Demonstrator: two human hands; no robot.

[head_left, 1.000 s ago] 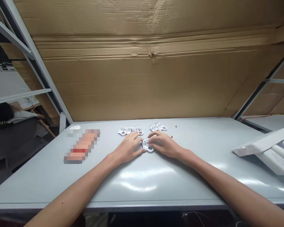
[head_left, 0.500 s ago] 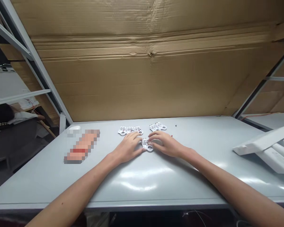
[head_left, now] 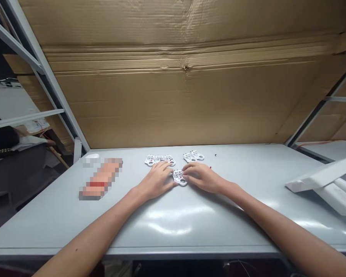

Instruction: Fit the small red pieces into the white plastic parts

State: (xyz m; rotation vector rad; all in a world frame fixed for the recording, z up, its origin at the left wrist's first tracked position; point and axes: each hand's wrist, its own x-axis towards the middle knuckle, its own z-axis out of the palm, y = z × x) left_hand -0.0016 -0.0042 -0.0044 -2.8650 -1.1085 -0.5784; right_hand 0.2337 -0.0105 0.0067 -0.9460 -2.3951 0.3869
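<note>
Pieces of white plastic [head_left: 160, 159] lie on a grey table [head_left: 138, 249]: three side by side in a row, two more just to their right, and a sixth piece [head_left: 178, 178] nearer the person, between the two hands. So five sit together toward the back of the table, and only the sixth lies apart, in front of the gap between the two groups. Its long axis runs roughly front to back, tilted a little, with the end bearing a round hole pointing toward the person and slightly right, and the other end pointing away toward the gap. The left hand [head_left: 157, 181] lies spread and nearly flat, its fingertips [head_left: 167, 164] at the front of the row of three and its thumb [head_left: 171, 185] just beside the sixth piece. The right hand [head_left: 203, 177] curves in from the other side, its fingers [head_left: 190, 168] reaching the piece's right edge. Neither hand visibly lifts it, and I cannot tell whether either has hold of it. Farther right lie white foam blocks [head_left: 325, 188], and a sheet of cardboard [head_left: 184, 100] stands behind the table.
</note>
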